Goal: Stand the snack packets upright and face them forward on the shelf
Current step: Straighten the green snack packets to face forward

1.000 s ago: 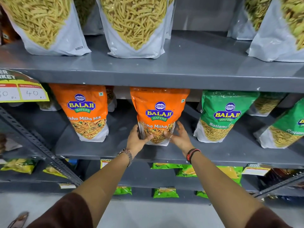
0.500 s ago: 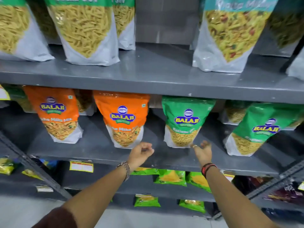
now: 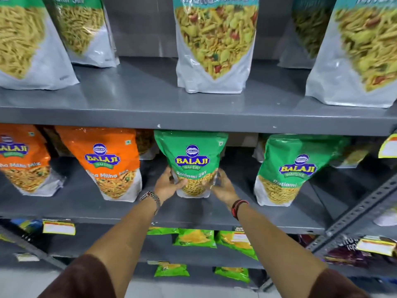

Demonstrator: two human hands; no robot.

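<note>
Grey middle shelf (image 3: 268,218) carries Balaji pouches, upright, fronts out: orange Mitha Mix pouch (image 3: 111,164) on left, second green pouch (image 3: 290,168) on right. Green Ratlami Sev pouch (image 3: 191,160) between them, yellow sev showing through clear window. My left hand (image 3: 168,186) and right hand (image 3: 223,189) clasp its lower corners, fingers curled round edges

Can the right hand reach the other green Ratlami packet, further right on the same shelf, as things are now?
Probably yes. The right hand grips the green packet now, so must release first. The second green packet stands beside it at the shelf front, nothing between.
</note>
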